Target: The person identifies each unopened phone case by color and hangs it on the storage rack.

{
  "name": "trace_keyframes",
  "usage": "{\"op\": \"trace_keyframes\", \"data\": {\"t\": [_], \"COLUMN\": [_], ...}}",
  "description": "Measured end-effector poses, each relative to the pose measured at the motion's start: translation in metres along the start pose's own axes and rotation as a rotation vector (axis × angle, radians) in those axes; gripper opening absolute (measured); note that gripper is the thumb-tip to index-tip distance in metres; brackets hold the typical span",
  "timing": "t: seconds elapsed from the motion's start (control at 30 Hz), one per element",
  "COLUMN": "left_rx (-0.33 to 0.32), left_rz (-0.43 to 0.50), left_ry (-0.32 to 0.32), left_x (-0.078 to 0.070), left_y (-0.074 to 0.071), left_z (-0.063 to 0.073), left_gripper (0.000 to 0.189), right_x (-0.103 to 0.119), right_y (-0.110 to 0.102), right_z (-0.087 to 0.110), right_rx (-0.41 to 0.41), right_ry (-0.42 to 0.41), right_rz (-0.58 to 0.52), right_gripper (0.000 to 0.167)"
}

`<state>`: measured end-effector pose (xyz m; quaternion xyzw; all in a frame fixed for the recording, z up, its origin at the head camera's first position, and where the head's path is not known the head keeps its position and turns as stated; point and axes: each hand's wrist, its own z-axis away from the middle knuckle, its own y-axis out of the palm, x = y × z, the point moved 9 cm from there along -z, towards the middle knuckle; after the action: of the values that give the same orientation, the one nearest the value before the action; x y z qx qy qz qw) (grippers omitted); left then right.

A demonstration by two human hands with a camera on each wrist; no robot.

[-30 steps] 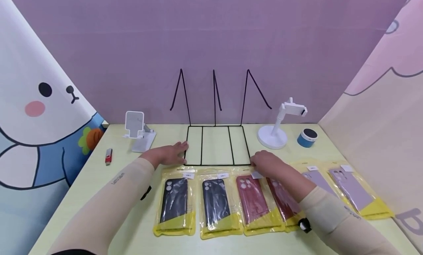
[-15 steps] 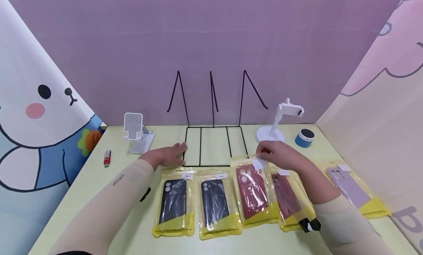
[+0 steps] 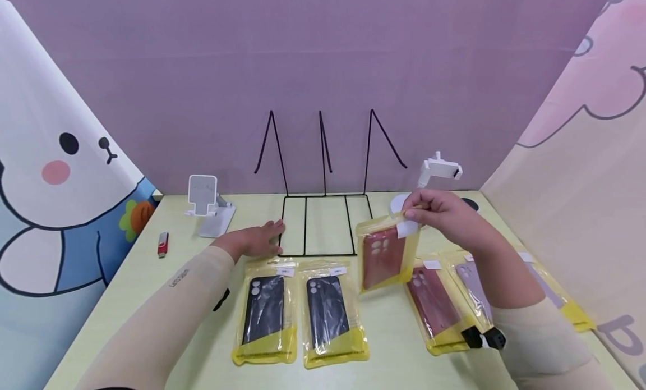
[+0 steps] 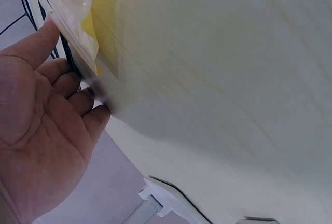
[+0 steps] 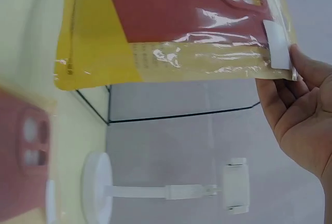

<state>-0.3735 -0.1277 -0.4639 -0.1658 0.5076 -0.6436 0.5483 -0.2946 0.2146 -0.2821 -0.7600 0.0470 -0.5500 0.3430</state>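
Observation:
My right hand [image 3: 446, 216] pinches the top right corner of a clear-and-yellow bag with a red phone case [image 3: 382, 256] inside. The bag hangs tilted upright above the table, by the right front of a black wire rack [image 3: 329, 254]. In the right wrist view, thumb and fingers grip the bag's corner beside its white label [image 5: 277, 45]. My left hand [image 3: 255, 239] lies at the left side of the rack's base, fingers spread and touching its edge. Two bagged black phone cases [image 3: 264, 310] lie in front of the rack, and another bagged red case [image 3: 435, 303] lies right of them.
Bagged lilac cases [image 3: 471, 280] lie at the right, partly behind my right forearm. A white phone stand [image 3: 203, 196] and a red USB stick [image 3: 162, 244] are at the left. Behind my right hand stands a white round-based holder [image 3: 440, 168]. Three rack prongs [image 3: 324, 143] rise at the back.
My right hand has lifted the bagged red phone case off the table and raised it, up and slightly right. My left hand has stayed at the rack.

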Motion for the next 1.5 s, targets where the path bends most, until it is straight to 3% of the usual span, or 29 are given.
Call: {"op": "trace_keyframes", "data": {"t": [0.3, 0.47, 0.6, 0.87, 1.17, 1.3, 1.5], "left_rx": [0.006, 0.0, 0.002, 0.007, 0.012, 0.015, 0.009], "left_rz": [0.0, -0.004, -0.012, -0.028, -0.024, -0.017, -0.039], "left_ry": [0.001, -0.004, -0.003, -0.001, -0.007, -0.005, -0.001], "left_x": [-0.001, 0.001, 0.001, 0.001, 0.004, 0.004, 0.002], "left_y": [0.001, -0.001, -0.002, -0.002, 0.0, 0.002, 0.002], "left_z": [0.001, 0.001, 0.0, -0.003, -0.005, -0.005, -0.005], "left_gripper": [0.078, 0.078, 0.079, 0.079, 0.08, 0.081, 0.081], "right_x": [0.022, 0.027, 0.026, 0.021, 0.028, 0.03, 0.031], "right_y": [-0.041, -0.056, -0.065, -0.065, -0.063, -0.064, -0.067], "right_z": [0.0, -0.003, -0.006, -0.02, -0.035, -0.044, -0.064], "right_rx": [-0.284, -0.411, -0.462, -0.459, -0.398, -0.378, -0.326], "right_ry": [-0.104, -0.084, -0.044, 0.067, 0.175, 0.201, 0.211], "right_rz": [0.019, 0.017, 0.003, 0.118, 0.433, 0.534, 0.591], "right_gripper": [0.015, 0.02, 0.023, 0.031, 0.041, 0.039, 0.037]}}
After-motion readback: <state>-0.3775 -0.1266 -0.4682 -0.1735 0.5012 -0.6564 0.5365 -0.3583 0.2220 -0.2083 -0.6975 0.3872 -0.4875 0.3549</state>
